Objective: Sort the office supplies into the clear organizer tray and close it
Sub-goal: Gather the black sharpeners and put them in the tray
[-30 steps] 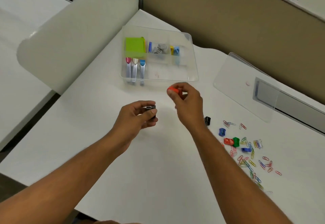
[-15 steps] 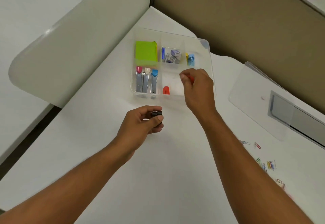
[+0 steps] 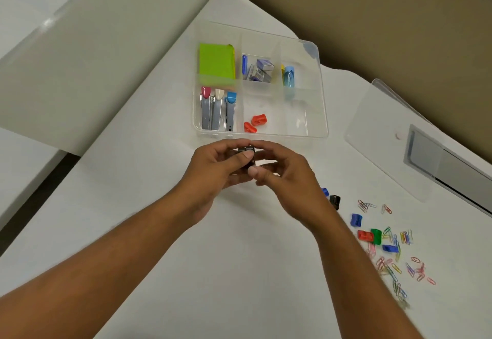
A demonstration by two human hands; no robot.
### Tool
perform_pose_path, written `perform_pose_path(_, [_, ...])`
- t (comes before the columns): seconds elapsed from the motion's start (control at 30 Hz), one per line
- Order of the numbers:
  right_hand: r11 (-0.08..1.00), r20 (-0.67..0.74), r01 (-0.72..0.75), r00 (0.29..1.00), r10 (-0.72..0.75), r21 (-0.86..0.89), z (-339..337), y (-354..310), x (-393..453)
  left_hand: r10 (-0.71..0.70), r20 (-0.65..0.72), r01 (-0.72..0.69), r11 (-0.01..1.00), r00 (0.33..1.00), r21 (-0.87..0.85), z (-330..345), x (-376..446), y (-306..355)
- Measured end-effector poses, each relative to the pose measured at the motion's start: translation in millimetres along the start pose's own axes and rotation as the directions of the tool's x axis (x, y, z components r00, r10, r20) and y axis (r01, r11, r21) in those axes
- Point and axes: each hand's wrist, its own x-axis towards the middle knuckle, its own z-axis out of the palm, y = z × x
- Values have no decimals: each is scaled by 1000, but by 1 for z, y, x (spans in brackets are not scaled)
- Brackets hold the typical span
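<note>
Near the tray's front wall: left hand (image 3: 213, 170) and right hand (image 3: 290, 178) meet, fingers of both pinching one small black plastic sharpener (image 3: 249, 153), likely a handover before dropping it in.
Tray: clear plastic organizer tray (image 3: 320, 104) lies open on the white desk (image 3: 165, 232); its clear flat lid (image 3: 386, 130) sits apart, right.
Middle front compartment: two orange sharpeners (image 3: 254, 123), so like goes with like.
Left front compartment: three grey staplers (image 3: 217, 111).
Loose, right: about six sharpeners (image 3: 368, 235) among many coloured paper clips (image 3: 396, 266), unsorted.

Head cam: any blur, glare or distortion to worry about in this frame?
Head view: soft overall; the scattered coloured paper clips smear at the lower right. Wide-angle bowing bends the white desk edges. Light is even with faint shadows. The clear plastic organizer tray shows mild sheen, so its dividers read faintly.
</note>
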Motion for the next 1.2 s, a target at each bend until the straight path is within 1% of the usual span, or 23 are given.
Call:
perform_pose_path(0.1, [1000,-102,-4,995,4,5,0,1,1,-59,10,59,998,998,-7,1,-2,-2])
perform_pose_path(0.13, [1000,-139,9,990,-11,-20,-3,-1,5,-65,-2,65,998,998,-11,1,-3,-3])
perform_pose_path(0.23, [974,-256,78,958,-132,-211,-15,-17,25,-62,-54,61,998,997,-21,-3,-7,-3])
perform_pose_path(0.27, [955,-274,78,948,-160,-286,-18,-23,35,-61,-68,59,998,996,-30,-4,-8,-3])
perform_pose_path(0.37, [863,-259,-5,955,-146,-505,-19,-32,57,-54,-117,46,997,992,-69,-5,-10,-3])
perform_pose_path(0.4, [841,-268,-25,953,-143,-541,-18,-32,57,-48,-128,37,995,991,-89,-5,-11,-2])
perform_pose_path(0.43, [844,-281,-26,948,-149,-535,-16,-32,54,-42,-134,28,994,990,-110,-6,-11,0])
perform_pose_path(0.47, [872,-282,-5,947,-153,-490,-13,-31,46,-36,-137,18,991,990,-130,-7,-12,1])
perform_pose_path(0.5, [908,-251,31,957,-148,-418,-9,-30,37,-28,-136,7,989,990,-150,-8,-12,1])
perform_pose_path(0.57, [959,-100,73,990,-104,-275,5,-28,16,-8,-125,-12,987,992,-163,-9,-13,1])
perform_pose_path(0.6, [965,-21,88,995,-97,-247,13,-26,7,1,-116,-18,989,993,-144,-10,-14,-1])
perform_pose_path(0.63, [963,16,107,994,-107,-247,19,-22,2,7,-103,-19,993,995,-118,-10,-15,-2])
perform_pose_path(0.67, [961,9,110,994,-111,-252,24,-18,1,6,-88,-14,995,996,-99,-8,-16,-3])
perform_pose_path(0.73, [964,-66,85,992,-105,-253,23,-18,3,-11,-75,4,995,997,-96,-5,-19,-5])
perform_pose_path(0.8, [954,-154,106,976,-154,-280,14,-26,12,-36,-85,27,993,996,-113,-2,-21,-6])
perform_pose_path(0.9, [916,-278,116,931,-235,-385,-4,-39,40,-81,-113,79,997,990,-24,2,-23,-8])
perform_pose_path(1.03, [875,-304,13,935,-182,-484,-12,-31,67,-107,-97,114,991,989,69,12,-30,-16])
perform_pose_path(1.1, [885,-375,-16,909,-181,-466,-17,-22,54,-109,-84,117,988,990,96,17,-34,-22])
perform_pose_path(1.2, [919,-498,17,837,-228,-393,-21,1,1,-118,-71,127,981,991,147,21,-40,-36])
